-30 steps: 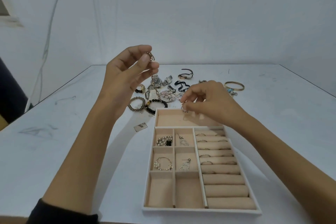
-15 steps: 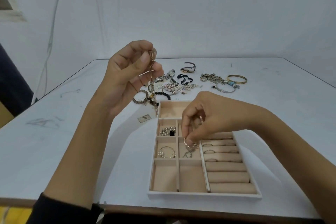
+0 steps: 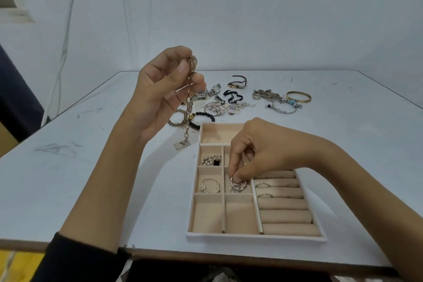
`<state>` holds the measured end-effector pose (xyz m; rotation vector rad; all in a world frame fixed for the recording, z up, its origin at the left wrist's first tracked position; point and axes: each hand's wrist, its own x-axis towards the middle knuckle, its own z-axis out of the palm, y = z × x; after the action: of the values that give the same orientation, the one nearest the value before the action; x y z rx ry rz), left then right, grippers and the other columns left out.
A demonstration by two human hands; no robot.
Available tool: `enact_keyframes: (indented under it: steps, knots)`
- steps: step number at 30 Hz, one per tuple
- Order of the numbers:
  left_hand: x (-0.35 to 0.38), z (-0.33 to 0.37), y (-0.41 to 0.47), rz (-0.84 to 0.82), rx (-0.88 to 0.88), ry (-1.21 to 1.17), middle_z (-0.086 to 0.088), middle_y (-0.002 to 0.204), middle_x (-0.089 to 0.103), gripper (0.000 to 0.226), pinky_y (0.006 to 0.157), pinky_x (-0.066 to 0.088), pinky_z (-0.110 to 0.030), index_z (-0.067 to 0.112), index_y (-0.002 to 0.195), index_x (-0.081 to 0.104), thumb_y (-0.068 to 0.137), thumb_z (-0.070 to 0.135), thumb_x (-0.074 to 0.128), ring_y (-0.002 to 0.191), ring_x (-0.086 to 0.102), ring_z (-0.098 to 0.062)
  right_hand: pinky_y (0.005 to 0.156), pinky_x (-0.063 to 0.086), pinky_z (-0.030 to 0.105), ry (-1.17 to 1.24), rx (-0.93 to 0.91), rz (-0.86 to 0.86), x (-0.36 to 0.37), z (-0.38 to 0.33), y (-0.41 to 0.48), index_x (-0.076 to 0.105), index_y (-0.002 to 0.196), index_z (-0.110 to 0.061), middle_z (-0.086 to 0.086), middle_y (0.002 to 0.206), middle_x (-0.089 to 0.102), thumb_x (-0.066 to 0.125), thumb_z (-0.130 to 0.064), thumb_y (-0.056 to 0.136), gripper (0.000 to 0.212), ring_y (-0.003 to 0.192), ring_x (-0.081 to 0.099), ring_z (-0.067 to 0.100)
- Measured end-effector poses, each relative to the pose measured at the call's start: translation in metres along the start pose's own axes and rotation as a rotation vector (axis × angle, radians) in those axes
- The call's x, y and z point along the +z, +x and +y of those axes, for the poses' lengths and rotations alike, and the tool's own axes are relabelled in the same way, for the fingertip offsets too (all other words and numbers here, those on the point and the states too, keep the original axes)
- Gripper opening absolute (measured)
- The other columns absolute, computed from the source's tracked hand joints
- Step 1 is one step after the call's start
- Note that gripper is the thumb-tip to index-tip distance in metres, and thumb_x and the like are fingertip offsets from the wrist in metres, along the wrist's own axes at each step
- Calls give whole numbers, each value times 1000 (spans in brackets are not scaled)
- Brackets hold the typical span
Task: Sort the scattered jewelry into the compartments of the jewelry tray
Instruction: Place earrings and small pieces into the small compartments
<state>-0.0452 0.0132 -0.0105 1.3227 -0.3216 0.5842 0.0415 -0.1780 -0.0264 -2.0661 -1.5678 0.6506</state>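
A beige jewelry tray (image 3: 256,237) with small square compartments and ring rolls lies near the table's front edge. My right hand (image 3: 263,151) reaches down into the middle compartment of the tray's second column and pinches a rose-gold hoop earring (image 3: 235,182) above other small earrings there. My left hand (image 3: 160,94) is raised over the table and pinches the top of a rose-gold link chain (image 3: 189,103), which hangs down to a rectangular tag (image 3: 182,144) touching the table. Pearl pieces (image 3: 210,160) and a pearl hoop (image 3: 209,186) fill two left compartments.
Scattered jewelry lies beyond the tray: watches (image 3: 206,92), black bead bracelets (image 3: 201,119), a black cord (image 3: 232,96), a silver tangle (image 3: 224,107), a gold bangle (image 3: 298,96) and a charm bangle (image 3: 283,107). Rings (image 3: 264,195) sit in the ring rolls. The table edge (image 3: 206,256) is close to me.
My right hand moved from above the tray's far compartment down into the middle small compartment with the hoop earring. The chain in my left hand has unfurled and hangs down.
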Motion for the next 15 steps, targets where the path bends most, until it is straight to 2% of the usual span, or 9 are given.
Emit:
enact_keyframes:
  steps: [3,5,8,10,11,13,15]
  knots:
    - [-1,0,0,-9,4,-3,10,82,64,12,72,54,-20,27,85,73,76,23,67,71,65,-3,50,35,8,-4,2,18,2,3,0,77,85,-15,-5,65,68,77,-10,75,11,49,52,-2]
    - [0,-1,0,-15,2,-2,9,82,65,12,73,54,-21,27,86,73,76,23,68,71,65,-4,52,35,11,-16,-1,87,0,6,-4,77,88,-22,-8,66,66,74,-16,80,11,53,50,0]
    - [1,-2,0,-38,-1,19,9,83,64,12,75,54,-22,27,87,73,76,24,68,73,66,-5,62,43,13,22,7,281,-4,18,-20,73,98,-29,-10,86,71,67,-24,87,14,75,61,0]
    - [2,-2,0,-42,-4,31,8,83,64,12,75,54,-22,27,87,73,76,24,68,74,66,-5,76,48,16,42,30,445,0,29,-36,68,109,-33,-17,106,67,61,-26,91,21,95,61,-2]
    - [2,-2,0,-38,-2,31,8,82,64,12,75,54,-22,27,86,73,76,23,67,74,66,-5,85,45,13,43,61,525,4,36,-44,64,116,-35,-21,117,62,57,-28,93,25,105,58,-5]
    - [3,-1,0,-37,6,25,8,82,64,12,75,54,-22,27,85,73,76,23,67,73,66,-5,103,31,9,-13,181,636,16,47,-59,52,131,-38,-24,138,47,47,-36,95,36,124,42,-10]
    - [2,0,0,-43,13,19,9,82,65,12,75,54,-22,27,85,73,76,23,67,73,66,-5,117,13,21,-93,334,618,28,52,-70,30,145,-39,-25,152,21,34,-43,96,50,140,16,-9]
